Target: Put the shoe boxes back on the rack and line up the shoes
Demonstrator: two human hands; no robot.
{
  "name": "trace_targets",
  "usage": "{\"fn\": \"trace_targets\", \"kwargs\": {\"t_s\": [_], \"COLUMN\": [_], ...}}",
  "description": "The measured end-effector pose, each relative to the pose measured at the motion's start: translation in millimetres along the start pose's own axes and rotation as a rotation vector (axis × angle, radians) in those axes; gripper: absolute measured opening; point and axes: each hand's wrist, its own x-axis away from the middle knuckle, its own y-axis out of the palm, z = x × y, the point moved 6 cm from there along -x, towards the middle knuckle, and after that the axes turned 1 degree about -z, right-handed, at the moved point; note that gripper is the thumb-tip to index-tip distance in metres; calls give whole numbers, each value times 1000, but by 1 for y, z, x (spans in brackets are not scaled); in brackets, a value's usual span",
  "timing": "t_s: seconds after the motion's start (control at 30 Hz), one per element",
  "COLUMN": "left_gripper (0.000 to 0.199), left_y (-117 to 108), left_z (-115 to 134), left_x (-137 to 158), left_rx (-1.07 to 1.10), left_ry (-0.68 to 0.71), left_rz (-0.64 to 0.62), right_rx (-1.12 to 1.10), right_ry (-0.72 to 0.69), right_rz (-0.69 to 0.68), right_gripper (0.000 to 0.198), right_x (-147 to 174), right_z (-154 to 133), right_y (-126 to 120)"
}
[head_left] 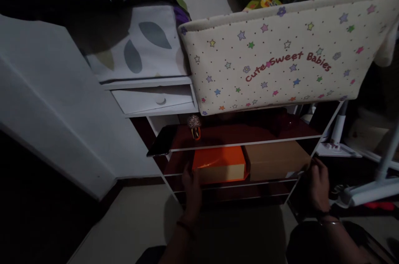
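An orange box (220, 156) with a pale front lies on a middle level of a dark red shelf rack (249, 132). Beside it on the right is a brown cardboard box (276, 160). My left hand (192, 191) is at the orange box's left front corner, fingers stretched upward and a little apart; dim light hides whether they press on it. At the rack's right side, near the cardboard box's right end, my right hand (319, 185) has its fingers curled at the white-edged side panel. Its fingertips are partly hidden.
A fabric bin (280, 60) with stars stands on top, beside a leaf-patterned box (146, 43) above a small white drawer (156, 99). A phone-like dark slab (162, 141) overhangs the upper shelf, near a glittery ball ornament (194, 122). White metal legs (374, 189) stand at right.
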Motion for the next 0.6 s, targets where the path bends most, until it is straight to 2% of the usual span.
{"fn": "trace_targets", "kwargs": {"t_s": [0.07, 0.1, 0.17, 0.23, 0.33, 0.43, 0.5, 0.6], "left_gripper": [59, 57, 53, 49, 51, 61, 71, 74], "left_y": [-10, -14, -19, -19, -7, 12, 24, 37], "left_z": [26, 41, 68, 90, 110, 118, 120, 124], "left_x": [5, 7, 6, -4, -36, -78, -104, -130], "left_rx": [-123, -175, -235, -247, -194, -112, -87, -94], "left_ry": [215, 331, 517, 625, 634, 528, 443, 351], "left_rz": [68, 90, 108, 104, 29, -53, -75, -95], "right_rx": [98, 129, 155, 137, 169, 235, 313, 318], "right_ry": [-242, -390, -663, -822, -844, -767, -692, -703], "right_rz": [103, 94, -40, -266, -536, -568, -580, -577], "right_gripper": [55, 44, 28, 31, 46, 53, 47, 46], "right_x": [7, 12, 25, 33, 25, -13, -46, -79], "right_z": [-38, -60, -107, -149, -198, -233, -246, -260], "right_y": [-14, -15, -1, 28, 89, 155, 197, 238]}}
